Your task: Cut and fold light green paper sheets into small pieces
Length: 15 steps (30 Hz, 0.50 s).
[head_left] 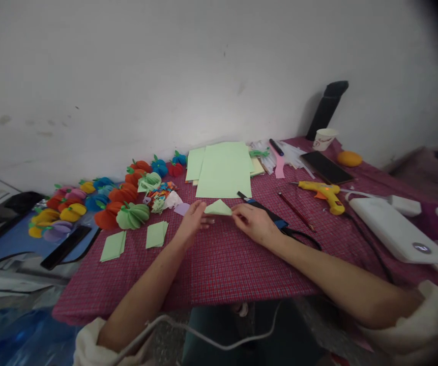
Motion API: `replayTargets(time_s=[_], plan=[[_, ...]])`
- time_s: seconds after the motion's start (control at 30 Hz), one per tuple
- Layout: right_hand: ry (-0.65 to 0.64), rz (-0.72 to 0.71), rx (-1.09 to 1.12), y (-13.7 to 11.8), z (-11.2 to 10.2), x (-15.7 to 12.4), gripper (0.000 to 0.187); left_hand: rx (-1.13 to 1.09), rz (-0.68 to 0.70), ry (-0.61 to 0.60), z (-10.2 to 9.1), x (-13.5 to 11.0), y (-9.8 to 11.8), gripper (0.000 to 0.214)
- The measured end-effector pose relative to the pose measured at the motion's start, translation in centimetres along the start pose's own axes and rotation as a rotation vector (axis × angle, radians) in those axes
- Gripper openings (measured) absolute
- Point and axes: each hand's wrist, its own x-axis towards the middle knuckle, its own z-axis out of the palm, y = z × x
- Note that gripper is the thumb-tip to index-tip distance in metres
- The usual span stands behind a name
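Observation:
A small folded piece of light green paper (219, 207) is held just above the red checked tablecloth (222, 264). My left hand (194, 218) pinches its left end and my right hand (252, 221) pinches its right end. Behind it lies a stack of larger light green sheets (224, 170). Black-handled scissors (280, 223) lie under and beside my right hand. Two small stacks of folded green paper (114, 245) (156, 234) lie to the left of my left hand.
Several coloured paper fruits (108, 201) crowd the left end of the table. A yellow glue gun (323, 192), a red pencil (296, 211), a phone (325, 166), a paper cup (323, 138), an orange (349, 158) and a white case (394, 229) lie to the right. A black remote (66, 246) lies at the left.

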Motion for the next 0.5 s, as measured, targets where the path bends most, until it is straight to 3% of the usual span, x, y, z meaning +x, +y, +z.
replayTargets(time_s=[0.07, 0.17, 0.4, 0.5], plan=[[-0.026, -0.055, 0.039, -0.1, 0.0, -0.1, 0.015, -0.188, 0.029, 0.001, 0.7, 0.4, -0.3, 0.046], [-0.049, -0.061, 0.128, -0.4, -0.1, -0.3, 0.013, -0.284, 0.155, 0.065, 0.9, 0.8, -1.0, 0.055], [-0.035, 0.287, 0.407, -0.3, 0.1, -0.3, 0.042, -0.282, 0.319, -0.079, 0.8, 0.4, -1.0, 0.068], [-0.131, 0.312, 0.496, 0.1, 0.4, -0.2, 0.025, -0.231, 0.329, -0.167, 1.2, -0.2, -0.8, 0.067]])
